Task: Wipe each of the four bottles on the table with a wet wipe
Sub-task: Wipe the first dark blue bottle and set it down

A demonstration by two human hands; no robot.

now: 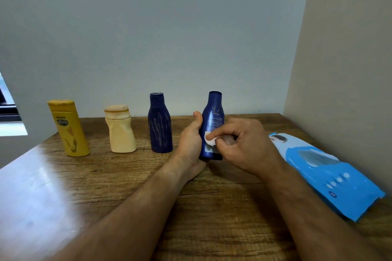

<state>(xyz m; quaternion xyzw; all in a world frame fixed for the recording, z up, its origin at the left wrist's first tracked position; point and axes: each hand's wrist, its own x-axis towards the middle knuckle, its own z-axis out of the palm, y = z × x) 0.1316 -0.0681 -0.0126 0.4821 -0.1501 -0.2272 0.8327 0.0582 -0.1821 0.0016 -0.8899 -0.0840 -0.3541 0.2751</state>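
- Blue bottle (pixel 212 125) upright on table (pixel 131 178), gripped by left hand (pixel 192 144), thumb up its near side, fingers hidden behind.
- Wet wipe (pixel 210 140) pinched in right hand (pixel 246 144), pressed on bottle's lower label.
- Dark blue bottle (pixel 160 125) just left of left hand; cream bottle (pixel 121 131), yellow bottle (pixel 69 129) farther left, all upright.
- Wipe pack (pixel 331 174) flat, right of right hand.

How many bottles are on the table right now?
4, in a row along the wall: the yellow bottle far left, the cream bottle next, a dark blue bottle in the middle, and the blue bottle held by the left hand.
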